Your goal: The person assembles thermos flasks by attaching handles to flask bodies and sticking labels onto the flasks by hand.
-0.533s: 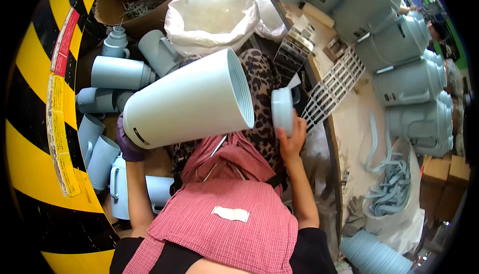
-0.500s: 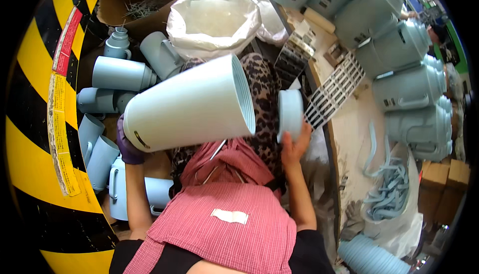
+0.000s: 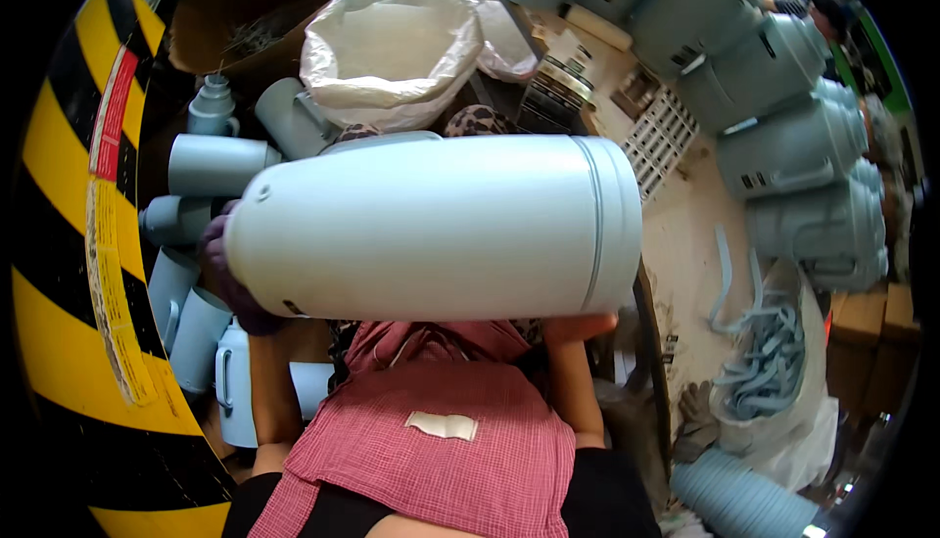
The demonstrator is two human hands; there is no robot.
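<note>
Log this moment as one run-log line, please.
left hand: purple glove, at closed end of large pale cylinder | right hand: bare, under its rim end | cylinder: horizontal above red checked apron

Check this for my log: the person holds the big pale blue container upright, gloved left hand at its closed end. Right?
Not upright: in the head view the pale blue container lies sideways across the lap. The gloved left hand is indeed at its closed end.
</note>
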